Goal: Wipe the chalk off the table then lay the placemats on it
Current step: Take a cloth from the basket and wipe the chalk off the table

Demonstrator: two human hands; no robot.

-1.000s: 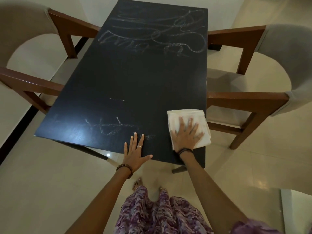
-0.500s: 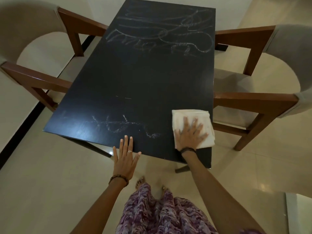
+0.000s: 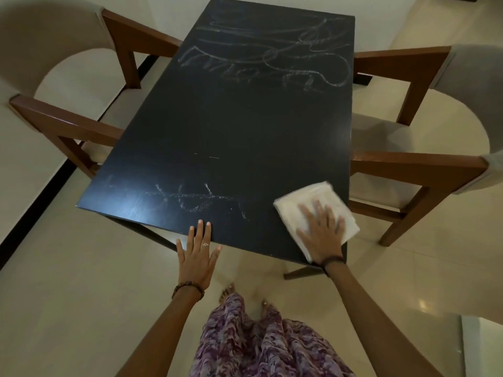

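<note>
My black table (image 3: 231, 126) scrawled with pale white chalk marks (image 3: 266, 58), a white cloth (image 3: 313, 197), chairs (image 3: 424, 170) of reddish-brown wood with beige upholstery, a cream tiled floor (image 3: 68, 295) edged by a black strip, and my purple-and-white mottled skirt (image 3: 258, 344).

I see a dark table (image 3: 234, 126) with a matt, faintly grained wood top, dusty with pale chalk (image 3: 196, 198). The white cloth (image 3: 313, 202) looks soft and woven. The chairs (image 3: 408, 170) have smooth brown wooden arms and matt fabric backs. The floor (image 3: 68, 295) is glossy tile.
</note>
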